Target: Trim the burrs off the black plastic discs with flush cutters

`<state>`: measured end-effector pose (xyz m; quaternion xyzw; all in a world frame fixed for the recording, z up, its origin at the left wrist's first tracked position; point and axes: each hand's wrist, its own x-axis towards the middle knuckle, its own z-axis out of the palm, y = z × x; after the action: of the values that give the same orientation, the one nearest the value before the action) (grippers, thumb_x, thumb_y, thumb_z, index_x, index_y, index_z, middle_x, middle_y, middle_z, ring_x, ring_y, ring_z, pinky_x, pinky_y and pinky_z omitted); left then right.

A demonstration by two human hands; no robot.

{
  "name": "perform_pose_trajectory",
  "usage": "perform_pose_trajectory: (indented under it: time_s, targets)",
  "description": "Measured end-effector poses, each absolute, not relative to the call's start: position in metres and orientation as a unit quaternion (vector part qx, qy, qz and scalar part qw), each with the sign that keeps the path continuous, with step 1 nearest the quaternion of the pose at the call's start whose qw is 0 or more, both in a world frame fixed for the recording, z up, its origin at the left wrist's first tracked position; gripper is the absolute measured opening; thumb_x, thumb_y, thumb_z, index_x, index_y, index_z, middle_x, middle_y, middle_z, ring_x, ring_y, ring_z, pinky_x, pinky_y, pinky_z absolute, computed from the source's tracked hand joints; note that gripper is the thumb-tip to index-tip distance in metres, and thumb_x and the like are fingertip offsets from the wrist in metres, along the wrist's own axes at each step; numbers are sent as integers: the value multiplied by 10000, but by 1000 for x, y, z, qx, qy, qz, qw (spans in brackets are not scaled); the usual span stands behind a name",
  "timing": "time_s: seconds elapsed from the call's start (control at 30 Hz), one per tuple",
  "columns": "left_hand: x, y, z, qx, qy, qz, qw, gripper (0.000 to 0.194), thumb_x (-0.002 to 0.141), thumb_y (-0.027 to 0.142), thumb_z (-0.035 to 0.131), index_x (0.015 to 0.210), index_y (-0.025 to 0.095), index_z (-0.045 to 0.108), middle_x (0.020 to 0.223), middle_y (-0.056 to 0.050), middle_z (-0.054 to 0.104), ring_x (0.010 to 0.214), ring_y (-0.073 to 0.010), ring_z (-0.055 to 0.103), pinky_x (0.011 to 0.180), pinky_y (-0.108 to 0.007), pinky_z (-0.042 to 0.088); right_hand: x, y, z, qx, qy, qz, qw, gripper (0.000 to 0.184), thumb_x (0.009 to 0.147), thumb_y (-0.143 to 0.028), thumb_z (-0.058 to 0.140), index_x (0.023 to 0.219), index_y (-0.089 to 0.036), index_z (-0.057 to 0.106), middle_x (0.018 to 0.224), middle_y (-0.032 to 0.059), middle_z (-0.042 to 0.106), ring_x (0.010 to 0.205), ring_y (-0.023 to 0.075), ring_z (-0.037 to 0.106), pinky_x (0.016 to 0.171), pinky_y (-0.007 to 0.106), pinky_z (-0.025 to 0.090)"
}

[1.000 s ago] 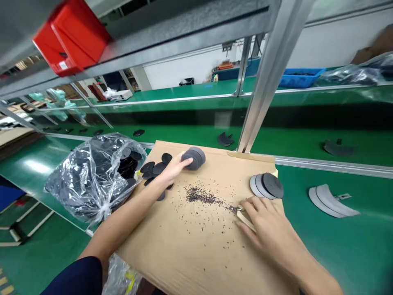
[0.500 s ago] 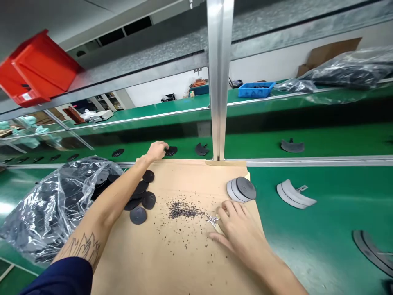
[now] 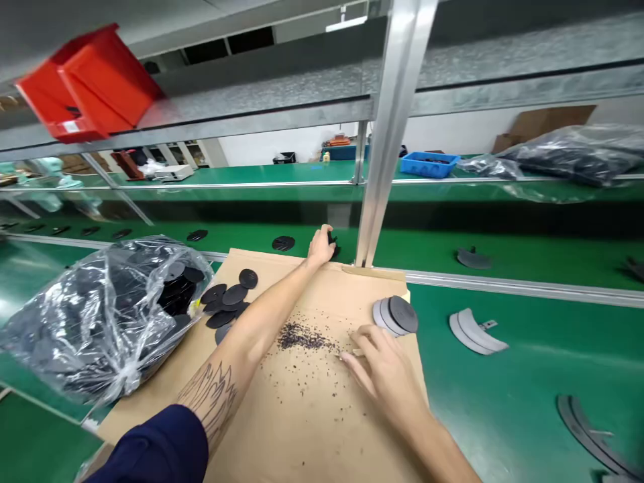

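At the far edge of the cardboard, my left hand (image 3: 320, 245) has its fingers closed at a curved black part (image 3: 334, 249) on the green belt, mostly hidden by the hand. Just left of it lies a black disc (image 3: 284, 243). My right hand (image 3: 385, 362) is curled low over the cardboard (image 3: 302, 429), around small nippers whose metal jaws barely show now. Beside its fingers spreads a pile of tiny black scraps (image 3: 304, 337). Grey discs topped by a dark one form a stack (image 3: 397, 315) beyond the right hand. Several black discs (image 3: 235, 294) lie at left.
A clear plastic bag (image 3: 111, 322) of black discs bulges at left. A metal post (image 3: 397, 134) rises just right of my left hand. Curved grey parts (image 3: 475, 332) lie on the green surface at right. A red bin (image 3: 95, 87) sits on the shelf above.
My left hand has moved right, away from the black disc, to the curved black part. My right hand stays near the scraps; the nippers' jaws are now mostly out of sight. The view has shifted.
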<state>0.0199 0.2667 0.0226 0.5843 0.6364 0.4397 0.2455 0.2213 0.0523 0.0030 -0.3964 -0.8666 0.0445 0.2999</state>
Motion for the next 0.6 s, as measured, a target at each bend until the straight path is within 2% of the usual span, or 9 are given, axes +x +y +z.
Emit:
perform_pose_trajectory:
  time_s: [0.1, 0.17, 0.23, 0.3, 0.37, 0.47, 0.6]
  targets:
    - [12, 228, 31, 565, 605, 494, 265, 313, 974, 334, 589, 1242, 172, 592, 1252, -106, 618, 1057, -211, 640, 910, -418, 570, 217, 53, 4, -425, -821, 107, 366, 283, 997, -383, 464, 1162, -212, 618, 1102, 135, 621, 946, 268, 653, 773, 387, 557]
    - [9, 183, 32, 574, 571, 510, 291, 278, 939, 245, 632, 1202, 175, 578, 1141, -96, 644, 959, -174, 654, 857, -354, 575, 213, 52, 5, -456, -767, 193, 409, 418, 968, -442, 511, 1327, -231, 537, 1202, 145, 596, 1002, 273, 654, 810, 397, 570]
    - [9, 128, 29, 596, 532, 503, 330, 334, 848, 139, 707, 1140, 208, 559, 993, -58, 660, 848, -149, 667, 783, -293, 573, 209, 52, 7, -461, -701, 331, 432, 593, 920, -518, 575, 1427, -245, 433, 1244, 144, 593, 984, 255, 664, 803, 394, 587]
    - [10, 76, 26, 622, 495, 476, 376, 331, 820, 155, 730, 1084, 259, 559, 931, -29, 667, 797, -159, 684, 717, -290, 577, 205, 52, 11, -433, -648, 486, 395, 640, 866, -594, 623, 1370, -225, 487, 1145, 124, 644, 838, 215, 674, 706, 357, 600]
    - [6, 37, 25, 666, 442, 437, 413, 349, 850, 215, 700, 1142, 321, 541, 1044, -23, 668, 909, -190, 698, 790, -339, 583, 202, 52, 17, -408, -618, 592, 317, 582, 804, -652, 668, 1157, -191, 629, 967, 88, 679, 667, 167, 636, 583, 302, 572]
    - [-20, 12, 30, 745, 452, 368, 323, 350, 881, 291, 668, 1213, 319, 562, 1171, -51, 665, 1063, -242, 671, 927, -400, 554, 200, 53, 23, -420, -571, 640, 295, 532, 701, -655, 765, 912, -175, 680, 830, 54, 676, 600, 145, 617, 545, 271, 545]
    - [-83, 5, 36, 764, 613, 192, 58, 131, 915, 301, 614, 1000, 203, 638, 1011, -99, 656, 969, -278, 630, 870, -443, 534, 199, 54, 25, -438, -490, 670, 346, 559, 637, -634, 824, 908, -178, 649, 666, 16, 646, 509, 138, 605, 506, 271, 522]
